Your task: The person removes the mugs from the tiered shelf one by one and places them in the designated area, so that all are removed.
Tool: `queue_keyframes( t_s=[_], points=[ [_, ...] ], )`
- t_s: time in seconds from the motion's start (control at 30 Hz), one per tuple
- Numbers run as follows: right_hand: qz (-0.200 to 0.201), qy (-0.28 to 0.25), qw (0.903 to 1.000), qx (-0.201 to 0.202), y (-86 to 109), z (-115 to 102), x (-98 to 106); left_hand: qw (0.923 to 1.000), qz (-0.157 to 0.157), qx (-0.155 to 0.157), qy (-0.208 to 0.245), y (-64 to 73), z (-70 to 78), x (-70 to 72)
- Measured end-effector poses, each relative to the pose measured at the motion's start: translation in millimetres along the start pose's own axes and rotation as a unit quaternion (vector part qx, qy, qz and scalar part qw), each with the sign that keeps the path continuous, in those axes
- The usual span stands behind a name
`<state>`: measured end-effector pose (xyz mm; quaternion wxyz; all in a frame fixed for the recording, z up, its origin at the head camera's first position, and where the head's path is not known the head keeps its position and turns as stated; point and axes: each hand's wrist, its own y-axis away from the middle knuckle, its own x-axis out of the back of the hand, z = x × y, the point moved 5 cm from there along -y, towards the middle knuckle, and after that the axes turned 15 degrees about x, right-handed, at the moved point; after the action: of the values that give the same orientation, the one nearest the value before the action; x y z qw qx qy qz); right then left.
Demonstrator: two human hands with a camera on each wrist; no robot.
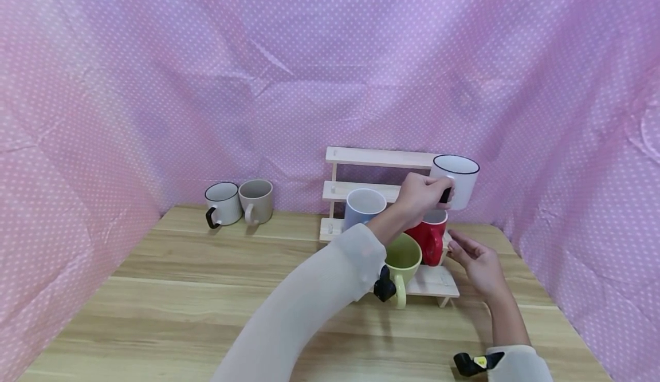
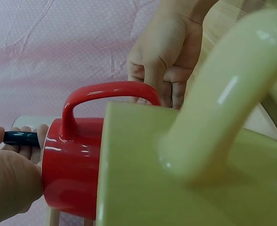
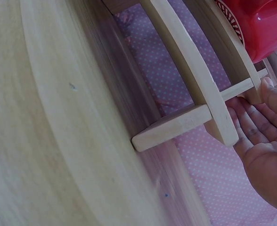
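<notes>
My left hand (image 1: 420, 196) pinches the black handle (image 2: 23, 138) of a white mug (image 1: 459, 184) with a dark rim. It holds the mug upright at the right end of the rack's upper tiers. My right hand (image 1: 479, 264) grips the right end of a middle step of the tiered wooden rack (image 3: 232, 70), thumb on top and fingers underneath. A red mug (image 1: 428, 236) stands on that step, just below the raised mug. On the lowest step (image 1: 433, 282) sits a yellow-green mug (image 1: 404, 256), partly covered by my left sleeve. A light blue mug (image 1: 361, 210) is further left.
Back left on the wooden table (image 1: 206, 302), a white mug with a black handle (image 1: 223, 203) stands beside a beige mug (image 1: 258, 201). A pink dotted cloth (image 1: 289, 101) hangs behind the table and along both sides.
</notes>
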<state>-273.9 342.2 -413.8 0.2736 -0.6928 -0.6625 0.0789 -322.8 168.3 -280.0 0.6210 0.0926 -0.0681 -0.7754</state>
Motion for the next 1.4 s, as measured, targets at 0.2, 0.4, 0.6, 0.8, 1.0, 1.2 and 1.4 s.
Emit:
queue_keyframes(
  t_s=[0.2,0.4,0.6,0.8,1.0,1.2,1.4],
  points=[
    [0.0,0.002,1.0,-0.001,-0.1,0.2,0.0,0.9996,-0.006,-0.026,-0.006,1.9,4.3,5.9],
    [0.006,-0.013,0.9999,0.005,-1.1,-2.0,-1.4,0.996,-0.049,-0.062,0.041,3.8,13.6,12.9],
    [0.006,-0.013,0.9999,-0.001,-2.1,-0.3,-1.8,0.9941,-0.067,-0.075,0.042,6.9,22.6,26.0],
    [0.006,-0.018,0.9998,0.001,-3.3,-1.2,-3.0,0.9919,-0.068,-0.098,0.043,15.9,34.4,47.5],
    [0.007,-0.032,0.9995,-0.004,-2.6,-2.0,-3.8,0.9902,-0.082,-0.095,0.06,25.8,43.3,71.1],
    [0.006,-0.031,0.9995,-0.002,0.1,-0.2,-3.4,0.9906,-0.072,-0.109,0.04,31.0,51.6,104.2],
    [0.007,-0.022,0.9997,0.001,0.9,-0.3,-2.5,0.9915,-0.048,-0.117,0.03,36.1,58.2,143.1]
  ],
)
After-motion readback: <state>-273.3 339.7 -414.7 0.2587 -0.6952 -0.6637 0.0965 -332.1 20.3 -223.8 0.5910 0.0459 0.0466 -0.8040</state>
